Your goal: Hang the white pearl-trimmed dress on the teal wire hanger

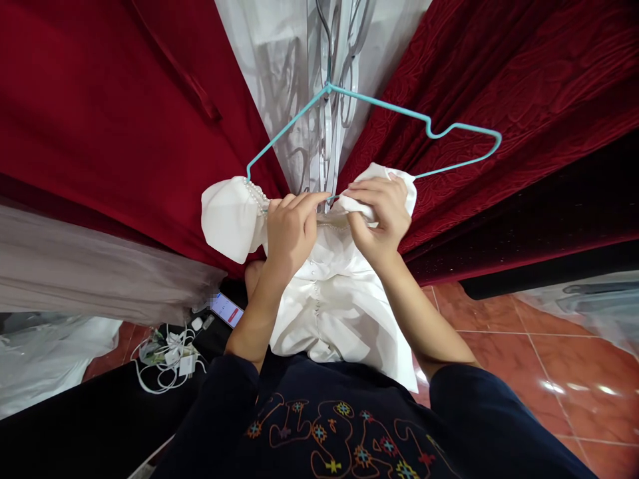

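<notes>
A white dress with puffed sleeves and pearl trim hangs down in front of my lap. Above it is a light blue hanger, its left end going into the pearl-trimmed left sleeve and its right end standing free of the cloth. My left hand is closed at the neckline near the left sleeve, gripping the dress. With my right hand I pinch the right sleeve, which is bunched around the hanger's lower bar. The fingertips of both hands are partly hidden by cloth.
Red curtains hang on both sides, with white fabric and metal bars between them. On a black surface at lower left lie a phone and tangled white cables. Reddish floor tiles show at right.
</notes>
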`<state>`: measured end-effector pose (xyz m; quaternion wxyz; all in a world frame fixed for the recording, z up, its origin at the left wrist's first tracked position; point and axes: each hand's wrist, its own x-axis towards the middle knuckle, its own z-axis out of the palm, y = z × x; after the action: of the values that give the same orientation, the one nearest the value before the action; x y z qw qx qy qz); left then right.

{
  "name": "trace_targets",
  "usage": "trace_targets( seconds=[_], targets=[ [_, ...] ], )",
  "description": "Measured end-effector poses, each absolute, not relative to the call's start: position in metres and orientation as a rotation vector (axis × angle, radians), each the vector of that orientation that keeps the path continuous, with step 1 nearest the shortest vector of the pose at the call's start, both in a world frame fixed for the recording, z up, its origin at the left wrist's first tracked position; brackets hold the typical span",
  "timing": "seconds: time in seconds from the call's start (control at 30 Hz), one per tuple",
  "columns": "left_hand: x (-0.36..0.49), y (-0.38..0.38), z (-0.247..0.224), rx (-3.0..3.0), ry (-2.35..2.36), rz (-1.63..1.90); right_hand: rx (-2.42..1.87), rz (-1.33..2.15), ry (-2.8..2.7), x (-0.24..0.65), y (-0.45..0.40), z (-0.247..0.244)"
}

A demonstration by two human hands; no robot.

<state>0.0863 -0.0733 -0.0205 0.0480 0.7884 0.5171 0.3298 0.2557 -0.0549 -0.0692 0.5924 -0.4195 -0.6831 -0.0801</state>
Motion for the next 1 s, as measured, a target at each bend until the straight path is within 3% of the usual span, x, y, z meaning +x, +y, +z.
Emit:
trace_targets(
  seconds=[0.13,0.3,0.53,0.8,1.0],
  targets=[
    [0.083,-0.072,-0.014,2.341,1.537,0.981,-0.986,-0.269,-1.132,0.276,-0.055,-0.088],
    [0.081,-0.072,-0.011,2.309,1.521,0.961,-1.052,-0.297,-0.979,0.339,-0.041,-0.093],
    [0.081,-0.077,-0.004,2.282,1.476,0.905,-1.261,-0.185,-0.957,0.398,-0.029,-0.047],
    [0.079,-0.079,-0.001,2.316,1.479,0.861,-1.114,-0.153,-1.104,0.377,-0.016,0.016],
    [0.082,-0.080,-0.001,2.329,1.539,0.838,-1.031,-0.110,-1.197,0.367,-0.024,0.025]
  ],
)
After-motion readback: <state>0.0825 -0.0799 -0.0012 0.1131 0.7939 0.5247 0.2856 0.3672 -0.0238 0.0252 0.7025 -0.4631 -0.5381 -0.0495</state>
